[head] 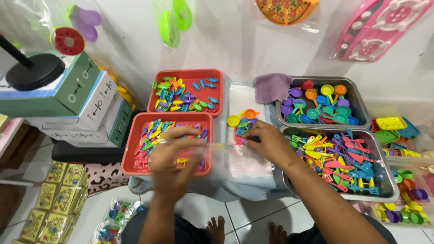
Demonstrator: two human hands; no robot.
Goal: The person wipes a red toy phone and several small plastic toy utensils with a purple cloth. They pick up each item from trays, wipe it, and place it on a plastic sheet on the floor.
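floor: white glossy tiles (199,212), person's bare toes in view; stack of printed yellow cartons (63,190) at lower left
left hand (174,160): motion-blurred, over the near red tray; grip clenched on one edge of a clear plastic bag (226,151)
right hand (269,142): fingers pinched at the bag's other edge, beside a small heap of toy pieces (244,126); can't tell if the grip is on the bag, a piece, or both
clear plastic bag: thin, see-through film, stretched between both hands above the worktop (203,190)
near red tray (135,149): square, smooth plastic, full of small flat multicolour toy cutlery
steel tray, right (384,180): rectangular, shiny metal, holds toy spatulas and knives in yellow, blue, pink
far red tray (217,77): same type, holds small oval multicolour pieces
far steel tray (361,104): round-bowled toy ladles and pans, mixed colours
purple cloth (271,86): soft, crumpled, between the far trays
cardboard boxes (77,104): stacked at left, black round stand base on top
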